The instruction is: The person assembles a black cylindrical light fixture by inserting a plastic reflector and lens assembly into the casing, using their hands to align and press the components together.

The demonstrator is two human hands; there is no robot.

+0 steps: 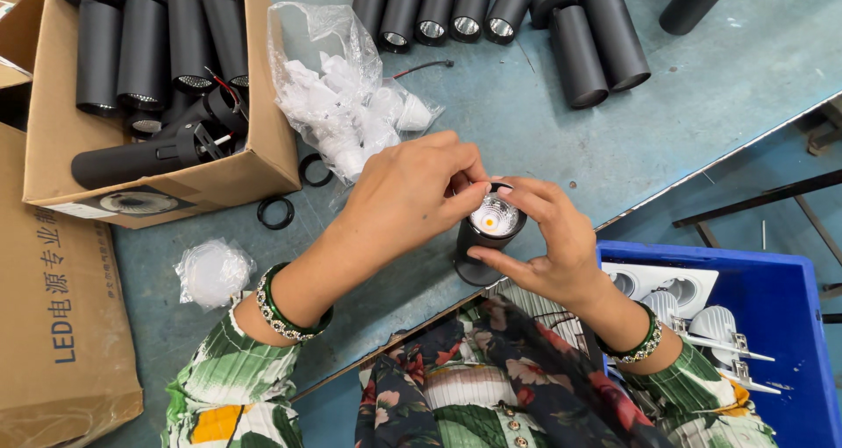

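Nearest the camera, patterned green sleeves and beaded bangles frame both wrists. The right hand [548, 237] cups a matte black cylindrical lamp housing [485, 248] standing upright at the near edge of the grey-green table [702, 88], thumb under its rim and fingers curled round the far side. The left hand [412, 189] arches over from the left, fingertips pinched at the housing's mouth, where a faceted, shiny reflector [493, 218] sits with an orange centre. To the right, a blue plastic bin [789, 281] holds white fittings. Left of the hands lie a small crinkled bag [213, 272] and loose black rings [275, 212]. Further off, a clear bag of white plastic cones [346, 106] leans beside a cardboard box [263, 141] of black tubes; more black cylinders [526, 18] lie at the table's far side.
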